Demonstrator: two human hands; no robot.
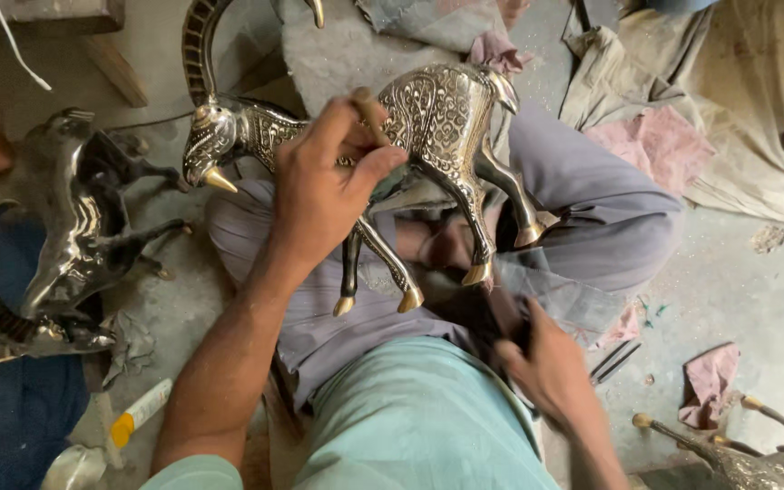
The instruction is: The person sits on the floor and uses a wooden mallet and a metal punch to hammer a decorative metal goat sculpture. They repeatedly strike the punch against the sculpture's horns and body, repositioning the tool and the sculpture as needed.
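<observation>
An engraved metal goat figure (437,118) with a long ridged horn and gold-tipped hooves lies on its side across my lap. My left hand (324,186) rests on its body and grips a short wooden-handled tool (372,107) against the engraved flank. My right hand (546,363) is lower, by my right thigh, its fingers curled at the dark fold of cloth between my legs; whether it holds anything is hidden.
A second, darker goat figure (65,227) lies at the left on another person's blue-clothed lap. A third figure's legs (755,445) show at bottom right. Pink rags (655,145), beige cloth, a white-and-yellow tube (138,413) and thin dark rods (614,360) lie on the concrete floor.
</observation>
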